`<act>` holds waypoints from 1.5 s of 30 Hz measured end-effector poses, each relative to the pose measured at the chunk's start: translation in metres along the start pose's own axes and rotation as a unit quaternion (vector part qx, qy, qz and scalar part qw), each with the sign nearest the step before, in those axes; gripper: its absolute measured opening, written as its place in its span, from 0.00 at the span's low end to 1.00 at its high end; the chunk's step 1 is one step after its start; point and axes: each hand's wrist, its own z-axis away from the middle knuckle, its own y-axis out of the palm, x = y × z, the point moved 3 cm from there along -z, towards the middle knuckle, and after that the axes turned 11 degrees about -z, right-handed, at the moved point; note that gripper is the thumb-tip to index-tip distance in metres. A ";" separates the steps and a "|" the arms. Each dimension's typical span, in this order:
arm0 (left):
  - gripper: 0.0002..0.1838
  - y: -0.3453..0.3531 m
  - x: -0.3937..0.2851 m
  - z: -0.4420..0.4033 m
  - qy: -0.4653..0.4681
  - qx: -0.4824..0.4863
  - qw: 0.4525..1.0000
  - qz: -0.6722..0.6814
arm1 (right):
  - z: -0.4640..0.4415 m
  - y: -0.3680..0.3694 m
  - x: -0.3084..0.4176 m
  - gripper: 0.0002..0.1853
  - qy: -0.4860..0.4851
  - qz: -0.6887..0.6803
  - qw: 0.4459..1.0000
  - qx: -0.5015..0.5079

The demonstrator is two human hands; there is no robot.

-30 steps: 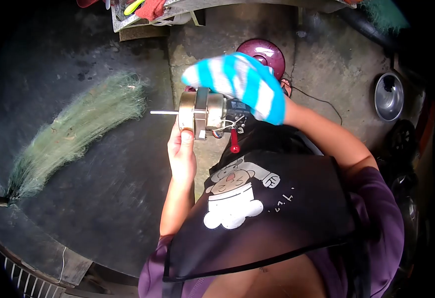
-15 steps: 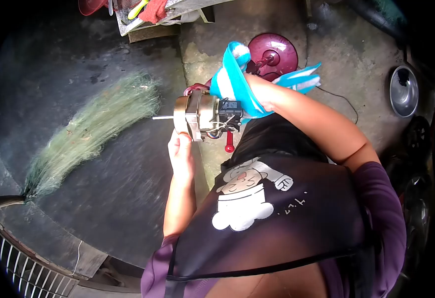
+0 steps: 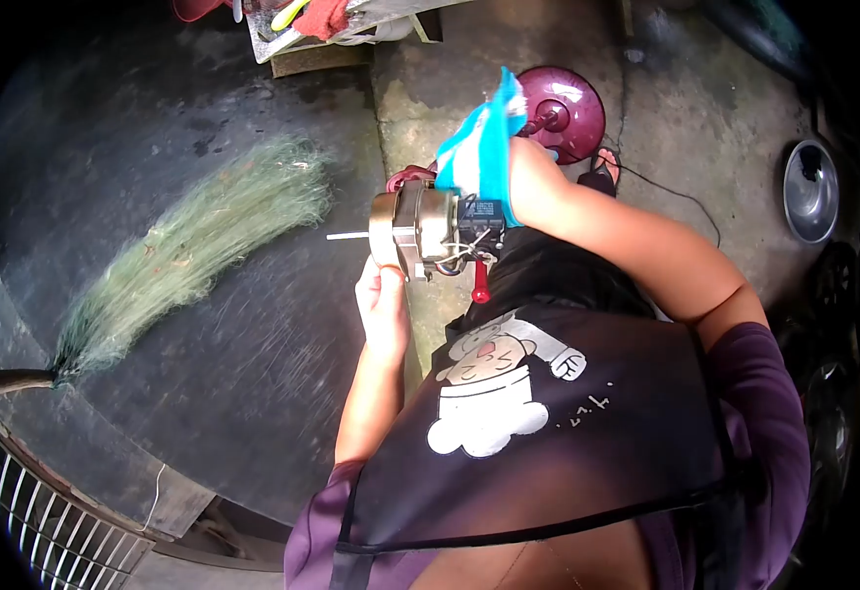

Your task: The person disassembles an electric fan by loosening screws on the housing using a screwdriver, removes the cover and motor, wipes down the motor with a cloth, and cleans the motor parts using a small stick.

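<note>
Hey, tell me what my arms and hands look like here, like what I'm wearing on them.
Both arms have short purple sleeves, with the forearms bare. Your left hand wears no glove; your right hand is mostly hidden.

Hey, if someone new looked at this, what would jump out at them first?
Probably the bright blue-and-white striped cloth draped over the right hand, near the centre top. Just below it, the exposed metal motor has the left hand at its near edge. Then there's the big fan of pale green bristles across the dark surface at left.
</note>
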 end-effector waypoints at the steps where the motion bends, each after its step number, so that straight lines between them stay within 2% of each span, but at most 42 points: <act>1: 0.24 -0.002 0.002 -0.002 -0.001 0.000 1.000 -0.002 | -0.014 0.008 -0.010 0.05 -0.061 -0.143 0.985 -0.072; 3: 0.22 0.004 0.002 -0.001 0.019 -0.015 1.000 -0.006 | -0.030 0.001 0.009 0.05 -0.093 -0.012 0.992 -0.080; 4: 0.21 0.006 0.004 0.001 0.025 -0.021 0.999 -0.006 | -0.028 -0.011 0.023 0.03 -0.058 0.260 0.964 -0.018; 5: 0.19 0.008 0.008 0.003 0.028 -0.034 0.999 0.004 | -0.038 -0.011 0.035 0.02 -0.019 0.411 0.909 0.073; 6: 0.19 0.007 0.009 0.003 0.029 -0.038 0.999 0.005 | -0.045 -0.012 0.021 0.02 -0.023 0.411 0.908 0.075; 7: 0.19 0.007 0.010 0.004 0.035 -0.034 0.999 0.014 | -0.054 -0.010 0.002 0.03 -0.150 0.244 0.953 0.094; 8: 0.19 0.006 0.010 0.005 0.041 -0.029 0.998 0.022 | -0.059 -0.010 -0.003 0.07 -0.059 0.022 0.990 0.127; 9: 0.19 0.006 0.009 0.004 0.041 -0.032 0.998 0.022 | -0.063 -0.011 -0.006 0.11 0.035 -0.201 0.971 0.123; 11: 0.18 0.008 0.005 0.002 0.052 -0.027 0.998 0.011 | -0.071 -0.001 -0.007 0.12 0.306 -0.280 0.889 0.193; 12: 0.18 0.007 0.006 0.001 0.052 -0.030 0.998 0.012 | -0.086 0.011 0.005 0.09 0.061 -0.008 0.946 0.318; 13: 0.17 0.005 0.008 0.000 0.055 -0.030 0.998 0.014 | -0.098 0.022 0.017 0.07 -0.211 0.267 0.896 0.284; 14: 0.16 0.003 0.009 -0.001 0.056 -0.029 0.998 0.017 | -0.095 0.027 -0.002 0.08 -0.134 0.101 0.952 0.256; 15: 0.16 0.000 0.011 -0.003 0.051 -0.022 0.998 0.020 | -0.091 0.027 -0.007 0.11 -0.072 -0.080 0.972 0.210; 16: 0.17 -0.003 0.012 -0.005 0.047 -0.016 0.999 0.023 | -0.086 0.024 -0.012 0.13 -0.034 -0.171 0.965 0.195; 18: 0.19 -0.002 0.006 -0.010 0.050 -0.014 0.999 0.015 | -0.081 0.012 0.011 0.12 -0.040 -0.176 0.964 0.196; 19: 0.20 -0.003 0.005 -0.012 0.049 -0.006 0.999 0.007 | -0.081 0.008 0.017 0.09 -0.173 0.015 0.970 0.172; 20: 0.22 -0.003 0.003 -0.014 0.048 0.001 0.999 0.000 | -0.078 0.006 0.023 0.07 -0.298 0.206 0.921 0.140; 21: 0.24 -0.004 0.002 -0.017 0.046 0.016 0.999 0.022 | -0.079 0.009 0.027 0.03 -0.254 0.290 0.916 0.109; 22: 0.24 -0.001 -0.001 -0.020 0.043 -0.023 0.999 0.001 | -0.073 0.007 0.024 0.02 -0.261 0.154 0.952 0.050; 24: 0.24 0.000 -0.004 -0.018 0.044 -0.022 0.999 0.003 | -0.071 0.011 0.029 0.02 -0.251 0.297 0.919 0.058; 25: 0.24 -0.003 -0.003 -0.013 0.044 -0.024 0.999 0.000 | -0.069 0.013 0.028 0.02 -0.253 0.294 0.920 0.058; 27: 0.25 -0.007 0.003 -0.009 0.022 0.033 0.999 0.002 | -0.063 0.009 0.013 0.06 -0.250 0.033 0.964 0.086; 28: 0.24 -0.008 0.003 -0.008 0.013 0.043 0.999 -0.005 | -0.040 0.008 -0.015 0.10 -0.125 -0.194 0.969 0.088; 31: 0.23 -0.017 0.010 -0.012 -0.004 0.076 0.997 -0.016 | -0.001 -0.014 -0.043 0.13 0.023 -0.212 0.973 0.085; 32: 0.22 -0.015 0.006 -0.015 0.005 0.065 0.998 -0.014 | 0.008 -0.025 -0.045 0.14 0.106 -0.260 0.955 0.097; 33: 0.21 -0.013 0.002 -0.019 0.015 0.056 0.998 -0.011 | 0.019 -0.033 -0.049 0.16 0.182 -0.364 0.909 0.088; 35: 0.20 -0.004 -0.005 -0.024 0.035 0.051 0.998 0.000 | 0.032 -0.035 -0.049 0.18 0.130 -0.326 0.936 0.029; 36: 0.19 -0.004 -0.007 -0.025 0.047 0.040 0.998 0.011 | 0.029 -0.026 -0.042 0.19 0.090 -0.164 0.981 0.060; 37: 0.19 -0.007 -0.007 -0.026 0.048 0.049 0.998 0.008 | 0.025 -0.018 -0.033 0.20 0.043 0.002 0.996 0.078; 39: 0.18 -0.013 -0.008 -0.037 0.081 0.069 0.993 -0.059 | 0.016 -0.005 -0.010 0.22 0.089 0.182 0.966 0.160; 40: 0.18 -0.022 -0.009 -0.044 0.088 0.082 0.991 -0.059 | 0.020 0.011 -0.022 0.26 0.092 0.002 0.989 0.116; 41: 0.17 -0.031 -0.013 -0.052 0.130 0.116 0.970 -0.167 | 0.023 0.027 -0.034 0.29 0.085 -0.176 0.978 0.067; 42: 0.17 -0.037 -0.016 -0.061 0.173 0.147 0.935 -0.272 | 0.022 0.036 -0.032 0.33 0.070 -0.349 0.934 0.016; 43: 0.17 -0.040 -0.023 -0.069 0.229 0.141 0.919 -0.289 | 0.024 0.044 -0.029 0.33 0.095 -0.370 0.924 -0.001; 44: 0.17 -0.044 -0.022 -0.074 0.241 0.154 0.914 -0.287 | 0.023 0.059 -0.045 0.30 0.010 -0.226 0.972 -0.059; 45: 0.18 -0.048 -0.020 -0.079 0.271 0.139 0.892 -0.335 | 0.022 0.072 -0.031 0.28 -0.030 -0.164 0.969 -0.182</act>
